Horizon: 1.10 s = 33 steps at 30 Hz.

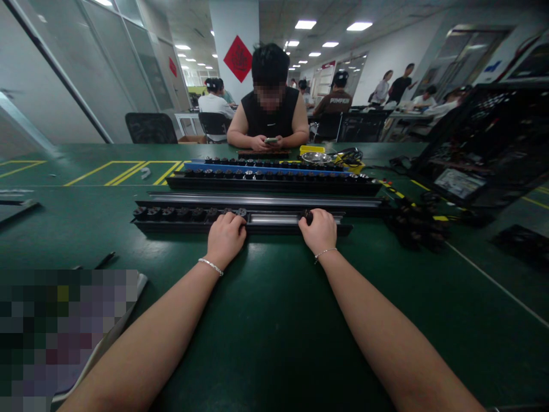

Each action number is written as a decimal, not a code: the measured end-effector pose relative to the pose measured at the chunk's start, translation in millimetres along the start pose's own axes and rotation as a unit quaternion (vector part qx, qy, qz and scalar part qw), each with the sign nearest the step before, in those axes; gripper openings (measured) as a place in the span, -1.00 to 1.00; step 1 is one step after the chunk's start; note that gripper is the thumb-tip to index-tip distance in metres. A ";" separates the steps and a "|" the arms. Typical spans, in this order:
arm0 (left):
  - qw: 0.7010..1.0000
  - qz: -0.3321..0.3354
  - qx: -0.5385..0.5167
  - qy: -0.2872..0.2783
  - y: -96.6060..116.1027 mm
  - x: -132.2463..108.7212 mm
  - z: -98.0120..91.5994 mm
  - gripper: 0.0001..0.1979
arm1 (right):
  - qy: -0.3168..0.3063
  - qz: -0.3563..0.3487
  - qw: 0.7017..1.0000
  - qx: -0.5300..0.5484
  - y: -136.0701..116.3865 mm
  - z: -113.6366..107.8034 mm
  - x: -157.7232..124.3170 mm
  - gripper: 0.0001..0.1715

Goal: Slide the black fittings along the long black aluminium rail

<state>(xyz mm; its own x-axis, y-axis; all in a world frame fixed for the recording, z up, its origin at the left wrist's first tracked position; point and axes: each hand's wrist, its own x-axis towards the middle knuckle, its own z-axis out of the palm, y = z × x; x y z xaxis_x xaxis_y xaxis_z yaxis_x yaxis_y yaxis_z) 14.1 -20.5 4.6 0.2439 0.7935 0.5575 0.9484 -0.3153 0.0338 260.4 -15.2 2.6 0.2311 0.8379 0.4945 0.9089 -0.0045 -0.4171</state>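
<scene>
A long black rail (193, 228) with a silvery channel lies across the table in front of me. Several round black parts (168, 213) sit in a row along its left half. My left hand (226, 236) curls over the right end of that row, its fingers closed around a round black part (242, 212). Farther right, over the rail's open channel (272, 219), my right hand (319, 229) grips another round black part (307, 216) between thumb and fingers. Its underside is hidden, so I cannot tell whether it touches the channel.
Behind lie a second rail (266, 200) and rails filled with round parts (274, 182), one blue (197, 166). A pile of black parts (422, 226) is at right, near a dark rack (484, 143). Opposite, a person (270, 109) holds a phone (271, 140).
</scene>
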 end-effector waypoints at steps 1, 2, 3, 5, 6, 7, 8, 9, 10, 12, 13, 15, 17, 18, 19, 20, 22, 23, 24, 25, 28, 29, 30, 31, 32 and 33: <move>1.000 0.001 0.002 0.000 0.1 0.0 -0.1 -0.83 | 0.003 0.004 1.000 -0.004 0.9 0.1 0.2 -0.64; 1.000 0.001 0.003 0.000 0.2 0.0 -0.2 -0.83 | 0.006 0.008 1.000 -0.007 1.9 0.3 0.5 -0.64; 1.000 0.002 0.003 0.000 0.2 -0.1 -0.2 -0.83 | 0.008 0.012 1.000 -0.009 3.2 0.4 0.7 -0.63; 1.000 0.001 0.001 0.002 0.2 -0.4 -0.3 -0.82 | 0.014 0.017 1.000 -0.012 6.1 0.5 1.2 -0.63; 1.000 0.001 0.000 0.003 0.1 -0.6 -0.3 -0.82 | 0.017 0.018 1.000 -0.013 7.6 0.4 1.4 -0.63; 1.000 0.001 -0.001 0.004 0.1 -0.7 -0.4 -0.82 | 0.021 0.019 1.000 -0.013 8.9 0.1 1.6 -0.62; 1.000 0.001 -0.003 0.004 0.0 -0.8 -0.5 -0.82 | 0.024 0.021 0.999 -0.014 10.0 -0.3 1.7 -0.62; 1.000 0.000 -0.004 0.003 0.0 -0.8 -0.6 -0.82 | 0.027 0.024 0.999 -0.014 10.9 -0.9 1.8 -0.62; 1.000 0.000 -0.005 0.002 -0.1 -0.8 -0.7 -0.82 | 0.029 0.028 0.999 -0.015 11.5 -1.5 1.9 -0.62; 1.000 0.001 -0.007 0.000 -0.3 -0.8 -0.6 -0.82 | 0.028 0.035 0.999 -0.015 11.9 -2.8 1.9 -0.62; 1.000 0.002 -0.008 0.001 -0.5 -0.9 -0.4 -0.82 | 0.027 0.036 0.999 -0.015 11.8 -3.4 1.9 -0.62; 1.000 0.003 -0.009 0.004 -0.8 -1.1 0.1 -0.82 | 0.025 0.036 0.999 -0.014 11.4 -4.4 1.9 -0.62; 1.000 0.002 -0.013 0.004 -1.1 -1.3 0.7 -0.82 | 0.027 0.037 0.999 -0.014 11.4 -5.0 1.9 -0.63; 1.000 0.001 -0.016 0.004 -1.1 -1.4 1.0 -0.81 | 0.030 0.038 0.999 -0.015 11.7 -5.2 1.9 -0.63; 1.000 0.001 -0.018 0.003 -1.2 -1.4 1.2 -0.81 | 0.033 0.040 0.998 -0.016 12.2 -5.4 2.1 -0.63; 1.000 0.001 -0.020 0.003 -1.3 -1.4 1.3 -0.81 | 0.036 0.043 0.998 -0.018 13.0 -5.6 2.2 -0.63; 1.000 0.002 -0.021 0.004 -1.4 -1.3 1.3 -0.81 | 0.039 0.050 0.998 -0.020 14.9 -6.1 2.6 -0.63; 1.000 0.002 -0.020 0.004 -1.4 -1.3 1.1 -0.81 | 0.040 0.053 0.998 -0.022 15.9 -6.4 2.9 -0.62; 1.000 0.002 -0.018 0.004 -1.4 -1.2 0.9 -0.81 | 0.040 0.057 0.997 -0.023 16.7 -6.6 3.1 -0.62; 1.000 0.001 -0.017 0.003 -1.4 -1.2 0.6 -0.81 | 0.039 0.061 0.997 -0.024 17.4 -6.9 3.3 -0.62; 1.000 0.001 -0.018 -0.001 -1.5 -1.0 0.0 -0.81 | 0.038 0.065 0.997 -0.024 18.3 -7.4 3.9 -0.61; 1.000 0.000 -0.019 -0.002 -1.5 -1.0 -0.1 -0.81 | 0.038 0.065 0.997 -0.025 18.4 -7.4 4.1 -0.61; 1.000 0.000 -0.020 -0.002 -1.5 -1.0 0.0 -0.81 | 0.038 0.064 0.997 -0.026 18.5 -7.4 4.3 -0.62; 1.000 0.000 -0.021 -0.002 -1.5 -1.0 0.2 -0.81 | 0.039 0.064 0.997 -0.028 18.7 -7.4 4.5 -0.62; 1.000 0.000 -0.021 -0.001 -1.5 -1.1 0.5 -0.81 | 0.042 0.064 0.997 -0.030 19.0 -7.3 4.7 -0.63; 1.000 0.000 -0.021 0.001 -1.5 -1.1 0.8 -0.81 | 0.045 0.063 0.996 -0.033 19.6 -7.3 4.9 -0.63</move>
<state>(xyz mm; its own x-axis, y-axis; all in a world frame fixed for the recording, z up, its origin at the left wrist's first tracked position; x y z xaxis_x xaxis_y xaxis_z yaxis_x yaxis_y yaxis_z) 12.5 -20.5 3.3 0.2437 0.7926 0.5589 0.9389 -0.3372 0.0688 281.8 -15.2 2.4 0.3725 0.7761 0.5088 0.8907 -0.1451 -0.4308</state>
